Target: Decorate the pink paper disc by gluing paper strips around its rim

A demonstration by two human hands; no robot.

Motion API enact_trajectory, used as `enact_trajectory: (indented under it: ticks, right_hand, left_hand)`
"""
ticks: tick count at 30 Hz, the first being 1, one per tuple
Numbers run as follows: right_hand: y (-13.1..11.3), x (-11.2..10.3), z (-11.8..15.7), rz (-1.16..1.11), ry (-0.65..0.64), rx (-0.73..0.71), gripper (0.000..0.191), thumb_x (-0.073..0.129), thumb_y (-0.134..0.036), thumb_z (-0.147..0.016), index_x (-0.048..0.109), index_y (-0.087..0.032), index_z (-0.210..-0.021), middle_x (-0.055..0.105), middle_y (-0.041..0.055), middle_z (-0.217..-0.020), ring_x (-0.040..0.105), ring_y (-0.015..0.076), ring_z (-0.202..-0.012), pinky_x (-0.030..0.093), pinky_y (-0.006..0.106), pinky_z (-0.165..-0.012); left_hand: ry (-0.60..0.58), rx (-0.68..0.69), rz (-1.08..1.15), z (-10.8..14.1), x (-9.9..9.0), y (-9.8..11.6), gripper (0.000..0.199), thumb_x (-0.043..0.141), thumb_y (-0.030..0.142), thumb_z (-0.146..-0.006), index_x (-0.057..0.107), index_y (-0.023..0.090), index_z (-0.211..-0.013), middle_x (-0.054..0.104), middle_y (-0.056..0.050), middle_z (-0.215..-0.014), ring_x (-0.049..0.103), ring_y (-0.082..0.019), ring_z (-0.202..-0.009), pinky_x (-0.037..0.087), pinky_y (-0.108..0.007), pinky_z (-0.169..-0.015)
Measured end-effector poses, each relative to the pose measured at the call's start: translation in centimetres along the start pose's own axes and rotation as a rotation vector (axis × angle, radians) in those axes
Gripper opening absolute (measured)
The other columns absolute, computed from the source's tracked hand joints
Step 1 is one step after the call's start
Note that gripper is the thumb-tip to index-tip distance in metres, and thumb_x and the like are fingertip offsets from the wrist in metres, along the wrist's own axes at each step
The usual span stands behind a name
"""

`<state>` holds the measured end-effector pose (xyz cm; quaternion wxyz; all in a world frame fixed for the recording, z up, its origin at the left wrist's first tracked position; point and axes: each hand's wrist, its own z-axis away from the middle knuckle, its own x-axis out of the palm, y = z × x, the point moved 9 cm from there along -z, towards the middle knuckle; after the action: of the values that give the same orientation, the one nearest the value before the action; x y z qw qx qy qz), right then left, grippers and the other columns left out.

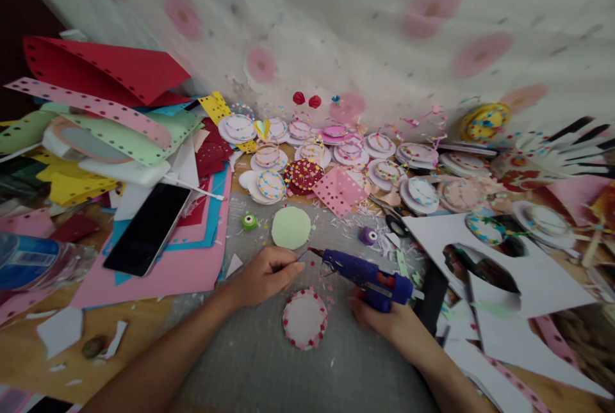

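My right hand (384, 323) is wrapped round the grip of a dark blue hot glue gun (368, 274). Its nozzle points left, close to the fingertips of my left hand (269, 276). That hand is closed, pinching a thin strip (302, 255) whose material I cannot make out. Below the nozzle, a round white paper disc (305, 320) edged with small red and pink shapes lies on the grey cutting mat (250, 362). Just beyond my left hand is a plain light green paper circle (291, 227).
A green craft punch (248, 221) and a purple one (368, 235) stand on the mat. Decorated paper hats (271, 186) line the back. Scissors (396, 224) and cut white card (542, 266) lie right; a phone (148, 228), coloured sheets and a bottle (33, 262) left.
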<state>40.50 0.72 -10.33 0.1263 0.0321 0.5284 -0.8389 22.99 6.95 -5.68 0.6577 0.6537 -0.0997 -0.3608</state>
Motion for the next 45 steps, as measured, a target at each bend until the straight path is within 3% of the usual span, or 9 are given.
enact_trajectory:
  ticks: [28,37,41,45]
  right_hand:
    - [0.8,0.3,-0.3,0.041,-0.083,-0.002,0.022,0.053,-0.038,-0.076,0.043,-0.022,-0.065,0.038,-0.0067,-0.051,0.033,0.0091,-0.048,0.026,0.025,-0.047]
    - [0.7,0.2,-0.2,0.022,-0.051,0.002,0.022,0.057,-0.037,-0.075,0.045,-0.022,-0.065,0.039,-0.0064,-0.052,0.032,0.0093,-0.049,0.026,0.025,-0.047]
    - [0.3,0.1,0.0,-0.026,-0.026,0.001,0.027,0.063,-0.043,-0.074,0.050,-0.021,-0.068,0.039,-0.0058,-0.054,0.033,0.0092,-0.051,0.025,0.026,-0.048]
    - [-0.8,0.3,0.4,-0.185,-0.040,-0.020,0.037,0.067,-0.052,-0.073,0.057,-0.019,-0.085,0.040,-0.0062,-0.057,0.032,0.0086,-0.051,0.025,0.025,-0.048]
  left_hand:
    - [0.002,-0.003,-0.002,0.1,0.0,0.2,0.043,0.040,0.032,-0.091,0.039,0.018,-0.051,0.040,0.003,-0.050,0.038,-0.011,-0.051,0.029,-0.024,-0.053]
    - [-0.004,-0.021,-0.012,-0.1,0.0,0.0,0.042,0.041,0.033,-0.090,0.038,0.018,-0.051,0.039,0.003,-0.050,0.038,-0.011,-0.051,0.029,-0.023,-0.052]
    - [0.006,-0.010,0.013,0.0,-0.1,0.1,0.043,0.041,0.033,-0.091,0.039,0.018,-0.050,0.040,0.003,-0.050,0.038,-0.010,-0.051,0.029,-0.023,-0.052]
    - [0.035,0.001,0.070,0.3,-0.4,-0.3,0.044,0.043,0.034,-0.091,0.041,0.017,-0.051,0.040,0.003,-0.051,0.039,-0.010,-0.050,0.029,-0.023,-0.052]
